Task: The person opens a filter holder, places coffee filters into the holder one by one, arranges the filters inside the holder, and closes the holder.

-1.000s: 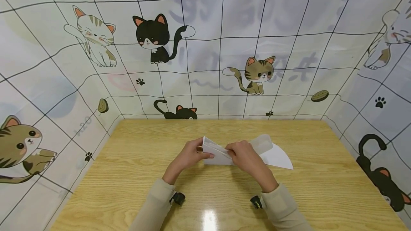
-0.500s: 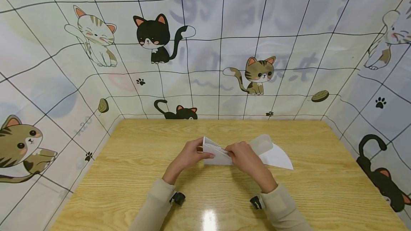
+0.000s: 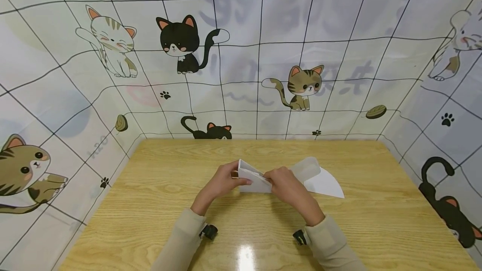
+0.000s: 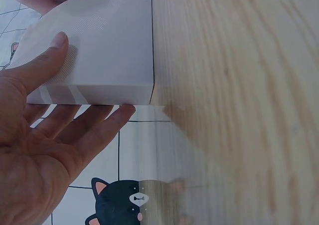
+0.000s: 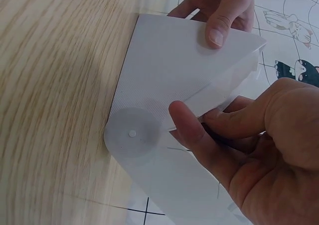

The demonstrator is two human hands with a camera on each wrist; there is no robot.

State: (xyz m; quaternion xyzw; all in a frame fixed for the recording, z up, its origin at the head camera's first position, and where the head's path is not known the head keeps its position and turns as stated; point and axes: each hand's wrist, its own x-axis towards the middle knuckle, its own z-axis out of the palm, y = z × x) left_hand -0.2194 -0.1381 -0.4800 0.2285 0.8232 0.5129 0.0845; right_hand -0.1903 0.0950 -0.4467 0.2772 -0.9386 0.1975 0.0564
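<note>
A white, thin, box-like case stands on its long edge on the table, with its top side partly open. My left hand grips its left end, thumb on the near face and fingers behind; the left wrist view shows the thumb lying on the white case. My right hand pinches at the open upper edge, with thumb and finger at the slit in the right wrist view. A round pivot disc sits at the case's lower corner there. What lies inside is mostly hidden.
A translucent rounded flap and a white fan-shaped piece stick out to the right beyond my right hand. The wooden table meets cat-printed cloth walls at the back and sides.
</note>
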